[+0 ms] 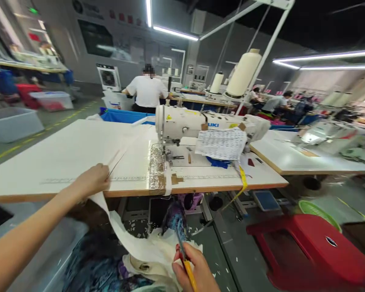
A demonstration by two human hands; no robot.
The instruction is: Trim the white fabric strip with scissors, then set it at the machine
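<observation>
My left hand [95,178] rests at the front edge of the white sewing table [69,150], its fingers closed on a white fabric strip [121,233]. From there the strip hangs over the edge and curves down towards my lap. Low in front, my right hand [193,265] grips a yellow-handled tool [189,275] with a slim metal blade; its exact kind is unclear. The blade points up, close to the bunched pale cloth. Dark blue patterned fabric [91,259] lies beneath. A white sewing machine [185,123] stands on the table beyond both hands.
A red stool [319,247] stands at lower right, near a green basket [319,213]. Yellow measuring tape [242,178] hangs over the table edge. Thread cones [245,73] rise behind the machine. A person in white [149,91] sits ahead. A clear bin [13,123] is at left.
</observation>
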